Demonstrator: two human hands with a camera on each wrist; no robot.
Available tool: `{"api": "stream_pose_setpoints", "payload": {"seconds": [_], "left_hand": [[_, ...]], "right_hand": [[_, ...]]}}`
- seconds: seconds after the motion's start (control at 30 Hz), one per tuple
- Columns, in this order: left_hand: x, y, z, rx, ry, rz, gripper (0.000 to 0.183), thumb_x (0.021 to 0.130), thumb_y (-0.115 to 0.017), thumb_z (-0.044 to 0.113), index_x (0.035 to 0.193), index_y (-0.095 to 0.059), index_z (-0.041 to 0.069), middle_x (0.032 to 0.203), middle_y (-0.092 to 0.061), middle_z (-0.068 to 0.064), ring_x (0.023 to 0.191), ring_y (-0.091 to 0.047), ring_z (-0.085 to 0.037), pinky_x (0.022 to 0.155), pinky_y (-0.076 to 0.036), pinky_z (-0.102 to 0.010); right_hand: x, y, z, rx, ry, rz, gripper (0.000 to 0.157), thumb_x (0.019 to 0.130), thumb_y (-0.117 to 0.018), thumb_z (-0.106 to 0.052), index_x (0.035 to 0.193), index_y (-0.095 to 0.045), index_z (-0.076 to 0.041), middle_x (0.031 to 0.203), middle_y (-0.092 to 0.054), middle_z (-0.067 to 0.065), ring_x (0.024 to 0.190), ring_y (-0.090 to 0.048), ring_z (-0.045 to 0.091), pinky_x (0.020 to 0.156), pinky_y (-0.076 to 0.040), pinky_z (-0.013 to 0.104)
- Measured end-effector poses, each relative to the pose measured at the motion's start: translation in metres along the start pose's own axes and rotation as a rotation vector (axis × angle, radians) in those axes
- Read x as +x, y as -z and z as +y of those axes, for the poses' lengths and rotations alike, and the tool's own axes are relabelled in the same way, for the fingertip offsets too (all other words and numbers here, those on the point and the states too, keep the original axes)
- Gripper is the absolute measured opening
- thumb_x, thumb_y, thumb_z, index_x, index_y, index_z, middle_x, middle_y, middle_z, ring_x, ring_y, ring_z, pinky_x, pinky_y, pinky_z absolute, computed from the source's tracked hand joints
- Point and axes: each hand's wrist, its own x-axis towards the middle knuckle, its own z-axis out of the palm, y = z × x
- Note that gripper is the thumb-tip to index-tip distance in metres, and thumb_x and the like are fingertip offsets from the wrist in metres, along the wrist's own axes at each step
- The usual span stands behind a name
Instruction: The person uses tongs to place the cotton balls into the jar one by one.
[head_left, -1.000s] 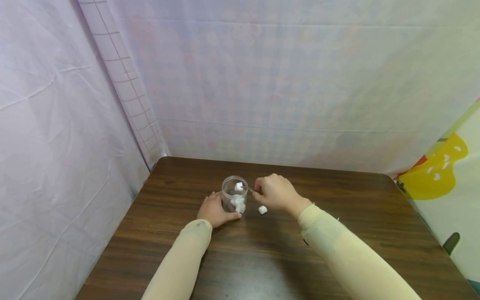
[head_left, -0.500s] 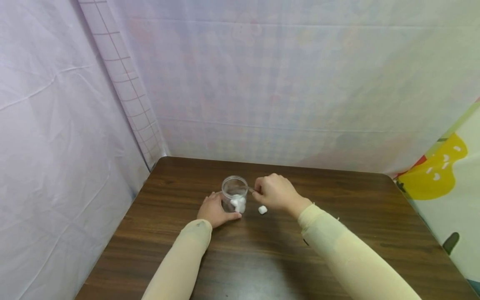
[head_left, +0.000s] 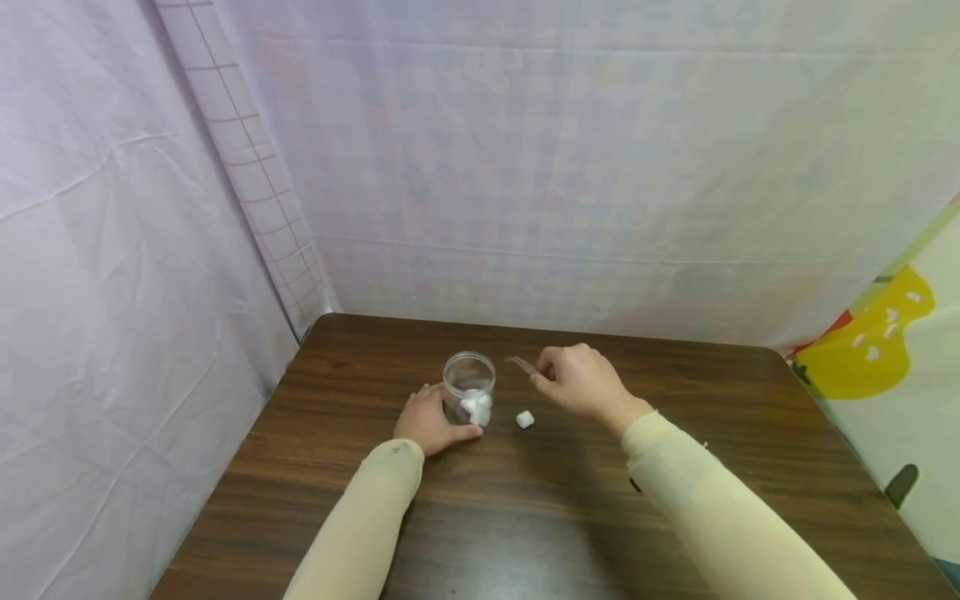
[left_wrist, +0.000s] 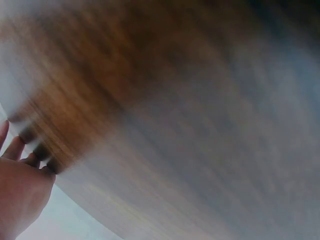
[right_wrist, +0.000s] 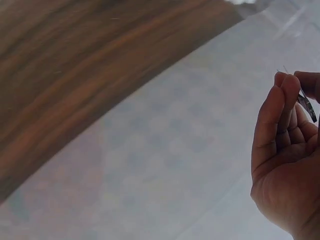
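Observation:
A clear jar [head_left: 453, 387] stands upright on the table, with several white pieces that look like cotton balls [head_left: 477, 407] at its bottom. My left hand [head_left: 430, 422] holds the jar from the left, thumb across its near side. To the right of the rim, my right hand [head_left: 585, 380] pinches tweezers [head_left: 523, 365], whose tips point left and carry nothing. The right wrist view shows the metal tweezers [right_wrist: 307, 108] between thumb and fingers. One loose white cotton ball [head_left: 525, 419] lies on the table, right of the jar. The left wrist view shows only some of the left fingers [left_wrist: 31, 159].
The dark wooden table [head_left: 480, 517] runs back to a pale patterned curtain [head_left: 540, 183]. A white cloth [head_left: 112, 292] hangs along the left side. On the right is a pale cloth with a yellow print [head_left: 862, 358].
A white cotton ball held near the jar's mouth dropped in among the others. Afterwards my right hand moved right with the tweezers, away from the rim. The left hand stayed on the jar.

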Motion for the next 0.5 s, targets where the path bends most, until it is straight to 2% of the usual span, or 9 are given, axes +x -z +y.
{"api": "stream_pose_setpoints", "payload": {"seconds": [0.27, 0.4, 0.5], "left_hand": [[-0.001, 0.002, 0.001, -0.008, 0.000, 0.002, 0.091, 0.066, -0.080, 0.070, 0.134, -0.059, 0.012, 0.141, -0.055, -0.012, 0.138, -0.039, -0.038, 0.118, -0.023, -0.053], [-0.001, 0.002, 0.001, -0.013, -0.004, 0.000, 0.092, 0.066, -0.080, 0.070, 0.134, -0.059, 0.011, 0.141, -0.055, -0.013, 0.138, -0.039, -0.038, 0.117, -0.024, -0.054], [-0.001, 0.002, 0.001, -0.005, -0.002, -0.007, 0.093, 0.067, -0.079, 0.071, 0.135, -0.059, 0.011, 0.141, -0.055, -0.012, 0.138, -0.039, -0.038, 0.117, -0.024, -0.053]], "right_hand": [[-0.022, -0.023, 0.035, 0.000, -0.092, -0.177, 0.015, 0.090, -0.071, -0.027, 0.079, -0.066, -0.018, 0.065, -0.057, -0.010, 0.054, -0.051, 0.012, 0.049, -0.044, 0.032], [-0.029, -0.032, 0.037, 0.004, -0.104, -0.227, 0.015, 0.089, -0.073, -0.027, 0.080, -0.065, -0.017, 0.067, -0.057, -0.009, 0.056, -0.051, 0.011, 0.050, -0.045, 0.031], [-0.030, -0.034, 0.034, 0.021, -0.088, -0.235, 0.016, 0.089, -0.074, -0.024, 0.078, -0.065, -0.016, 0.066, -0.056, -0.008, 0.056, -0.051, 0.011, 0.050, -0.046, 0.030]]}}
